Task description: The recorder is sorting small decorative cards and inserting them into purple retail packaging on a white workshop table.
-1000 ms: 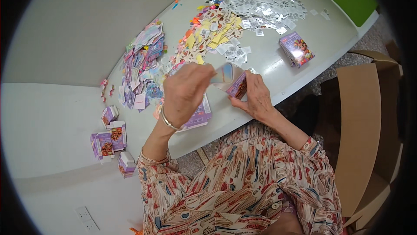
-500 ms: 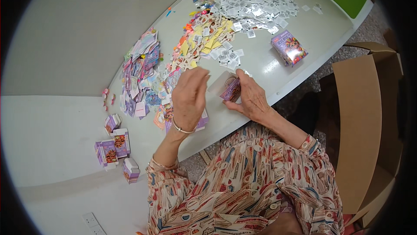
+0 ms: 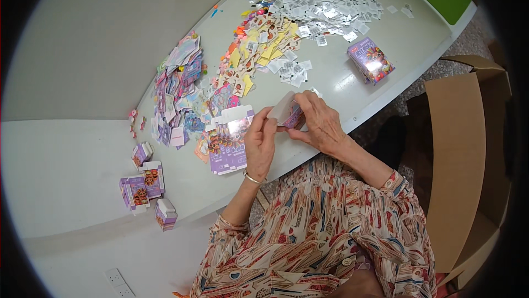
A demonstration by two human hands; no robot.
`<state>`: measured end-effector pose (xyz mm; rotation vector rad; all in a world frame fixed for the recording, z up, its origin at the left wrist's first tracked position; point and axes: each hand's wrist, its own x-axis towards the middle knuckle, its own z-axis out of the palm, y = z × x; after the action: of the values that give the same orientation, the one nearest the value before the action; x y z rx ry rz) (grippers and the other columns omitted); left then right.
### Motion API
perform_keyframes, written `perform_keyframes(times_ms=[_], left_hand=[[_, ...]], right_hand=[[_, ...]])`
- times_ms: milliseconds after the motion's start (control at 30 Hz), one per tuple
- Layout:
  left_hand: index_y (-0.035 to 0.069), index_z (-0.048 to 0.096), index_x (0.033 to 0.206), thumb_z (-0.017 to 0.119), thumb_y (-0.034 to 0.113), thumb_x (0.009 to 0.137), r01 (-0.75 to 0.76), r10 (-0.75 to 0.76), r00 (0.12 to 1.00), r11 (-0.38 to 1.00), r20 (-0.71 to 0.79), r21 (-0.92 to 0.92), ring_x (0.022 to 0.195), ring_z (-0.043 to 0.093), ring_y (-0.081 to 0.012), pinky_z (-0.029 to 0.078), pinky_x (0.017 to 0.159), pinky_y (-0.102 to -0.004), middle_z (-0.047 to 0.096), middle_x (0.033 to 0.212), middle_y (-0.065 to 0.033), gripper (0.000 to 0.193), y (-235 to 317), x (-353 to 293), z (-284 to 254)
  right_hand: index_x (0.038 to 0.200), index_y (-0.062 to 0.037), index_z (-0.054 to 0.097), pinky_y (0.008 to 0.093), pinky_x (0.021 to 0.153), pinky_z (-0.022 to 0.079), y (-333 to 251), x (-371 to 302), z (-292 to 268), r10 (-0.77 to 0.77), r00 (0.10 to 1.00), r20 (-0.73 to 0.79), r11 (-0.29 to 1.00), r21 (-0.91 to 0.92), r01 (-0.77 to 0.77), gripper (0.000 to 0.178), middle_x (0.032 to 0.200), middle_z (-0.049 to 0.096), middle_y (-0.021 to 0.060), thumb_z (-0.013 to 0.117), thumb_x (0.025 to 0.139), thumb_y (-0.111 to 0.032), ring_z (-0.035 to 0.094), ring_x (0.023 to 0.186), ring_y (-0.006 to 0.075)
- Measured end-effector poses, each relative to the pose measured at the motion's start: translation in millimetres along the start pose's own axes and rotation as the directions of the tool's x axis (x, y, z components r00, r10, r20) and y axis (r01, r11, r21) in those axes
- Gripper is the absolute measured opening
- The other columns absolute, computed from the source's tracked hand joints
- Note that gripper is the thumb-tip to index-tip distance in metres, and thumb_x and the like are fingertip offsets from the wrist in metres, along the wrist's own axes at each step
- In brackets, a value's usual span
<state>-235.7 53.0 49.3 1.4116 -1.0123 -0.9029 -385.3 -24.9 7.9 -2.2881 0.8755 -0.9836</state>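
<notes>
A small purple carton [image 3: 292, 118] with its white inner flap raised is held low over the table's near edge. My right hand [image 3: 322, 124] is closed round its right side, thumb below and fingers over the top. My left hand [image 3: 260, 144] has its fingertips pinched on the carton's white flap at the left. Beside my left hand lies a stack of flattened purple cartons [image 3: 228, 152]. The carton's contents, if any, cannot be made out.
White sachets [image 3: 325, 3] heap at the back. Nearer are yellow and tan cards [image 3: 264, 44] and a pile of colourful packets [image 3: 179, 80]. A finished-looking purple box [image 3: 370, 61] stands at right. Several small boxes [image 3: 135, 192] sit at left. An open cardboard box [image 3: 454, 171] stands right of the table.
My left hand has come down from above the flattened cartons to the held carton and taken its flap. The flattened stack is now more exposed. My right hand still grips the carton.
</notes>
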Motion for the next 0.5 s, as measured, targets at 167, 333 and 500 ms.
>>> perform_keyframes(times_ms=[167, 333, 500], left_hand=[[0.000, 0.054, 0.126, 0.053, 0.009, 0.096, 0.037, -0.060, 0.995, 0.966, 0.084, 0.257, 0.091, 0.064, -0.0152, 0.052, 0.080, -0.0271, 0.065, 0.109, -0.0104, 0.032, 13, 11, 6], [0.003, 0.056, 0.127, 0.058, 0.004, 0.090, -0.459, 0.415, 0.884, 0.676, 0.217, 0.576, 0.102, 0.064, -0.0265, 0.052, 0.083, -0.0316, 0.066, 0.112, -0.0158, 0.037, 14, 3, 14], [0.001, 0.062, 0.120, 0.062, 0.002, 0.088, -0.408, 0.397, 0.906, 0.727, 0.147, 0.552, 0.103, 0.064, -0.0268, 0.051, 0.085, -0.0321, 0.066, 0.113, -0.0178, 0.032, 7, 5, 13]], right_hand=[[0.132, -0.0050, 0.031, 0.0429, 0.077, 0.049, 1, 4, -3, -0.088, 0.996, 0.001, 0.996, -0.007, 0.088, 0.091, 0.118, 0.049, 0.0193, 0.085, 0.060, -0.019, 0.056, 0.096, 0.0377], [0.134, 0.0026, 0.029, 0.0429, 0.086, 0.045, 9, -1, 8, -0.099, 0.994, -0.040, 0.991, 0.090, 0.102, 0.092, 0.116, 0.050, 0.0218, 0.082, 0.063, -0.020, 0.055, 0.100, 0.0387], [0.132, 0.0075, 0.029, 0.0434, 0.087, 0.045, 6, 4, 8, 0.000, 1.000, -0.025, 0.990, 0.142, 0.004, 0.090, 0.106, 0.054, 0.0229, 0.080, 0.064, -0.020, 0.056, 0.099, 0.0389]])
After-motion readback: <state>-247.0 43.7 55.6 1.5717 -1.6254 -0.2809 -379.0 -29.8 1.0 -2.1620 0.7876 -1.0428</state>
